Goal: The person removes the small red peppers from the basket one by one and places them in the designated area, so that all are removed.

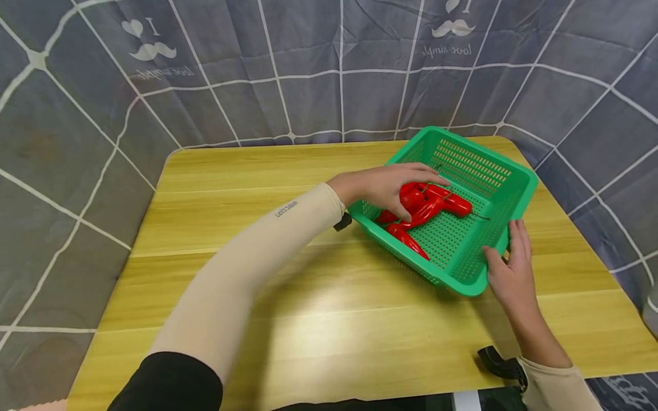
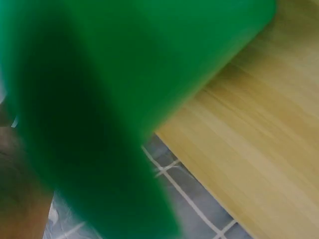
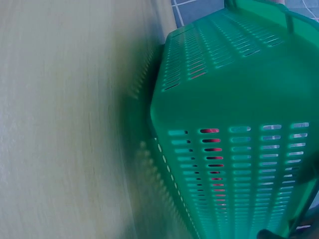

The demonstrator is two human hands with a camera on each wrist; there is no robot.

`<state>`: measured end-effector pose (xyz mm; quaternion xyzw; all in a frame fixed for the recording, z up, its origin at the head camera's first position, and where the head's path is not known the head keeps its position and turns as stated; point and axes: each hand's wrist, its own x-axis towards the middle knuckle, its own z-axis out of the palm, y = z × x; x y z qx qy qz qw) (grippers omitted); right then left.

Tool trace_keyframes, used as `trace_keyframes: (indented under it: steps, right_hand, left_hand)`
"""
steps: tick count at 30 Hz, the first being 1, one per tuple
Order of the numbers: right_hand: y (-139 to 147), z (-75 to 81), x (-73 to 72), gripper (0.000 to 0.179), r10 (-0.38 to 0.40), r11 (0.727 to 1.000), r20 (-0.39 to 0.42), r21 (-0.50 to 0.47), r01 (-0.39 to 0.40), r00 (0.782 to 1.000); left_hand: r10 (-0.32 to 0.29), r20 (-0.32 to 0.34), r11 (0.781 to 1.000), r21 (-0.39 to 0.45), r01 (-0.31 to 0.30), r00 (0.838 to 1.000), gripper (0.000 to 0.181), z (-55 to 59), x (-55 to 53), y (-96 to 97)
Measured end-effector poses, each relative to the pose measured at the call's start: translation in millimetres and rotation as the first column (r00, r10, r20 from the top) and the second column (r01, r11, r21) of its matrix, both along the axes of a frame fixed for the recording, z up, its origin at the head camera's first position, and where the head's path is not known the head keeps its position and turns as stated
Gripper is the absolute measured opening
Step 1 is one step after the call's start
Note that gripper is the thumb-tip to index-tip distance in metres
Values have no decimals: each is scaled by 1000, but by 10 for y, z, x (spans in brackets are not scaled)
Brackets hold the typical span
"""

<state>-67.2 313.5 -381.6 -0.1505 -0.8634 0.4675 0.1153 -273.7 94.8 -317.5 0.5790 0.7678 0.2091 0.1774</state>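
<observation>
In the head view, a green plastic basket [image 1: 465, 277] stands at the right of the wooden table. Several glossy red chili peppers [image 1: 454, 204] with thin green stems lie inside, mostly toward its left side. My left hand [image 1: 385, 185] reaches over the basket's left rim. Its fairly straight fingers and spread thumb lie over the peppers, partly hiding them. With my right hand [image 1: 514, 279] I grip the basket's right wall near the front corner, thumb at the rim and fingers outside. Red shows through the slots of the basket [image 3: 234, 99] in the right wrist view.
The wooden table [image 1: 247, 188] extends to the left and front of the basket. A grey curtain [image 1: 308, 51] with white grid lines surrounds its back and sides. Dark wrist straps show at both wrists; a black piece [image 1: 498, 362] juts out beside the right one.
</observation>
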Motion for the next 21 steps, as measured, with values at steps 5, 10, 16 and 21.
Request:
trace_keyframes:
  steps: [5, 10, 16, 21]
  right_hand:
    - [-4, 12, 9, 70, 0, 1000, 16, 4, 0, 1000]
    - [6, 47, 3, 71, -1, 1000, 29, 0, 1, 1000]
    - [57, 30, -1, 71, 23, 1000, 27, 0, -23, 999]
    - [104, 21, 23, 72, 40, 999, 19, 22, -40, 999]
  left_hand:
    - [-50, 27, 992, -113, 53, 998, 88, -4, -62, 124]
    - [-21, 78, 974, -224, 38, 997, 98, 11, -144, 133]
    - [11, 110, 969, -246, 17, 994, 96, -21, -164, 123]
    - [-41, -1, 969, -244, 40, 999, 97, -99, -124, 145]
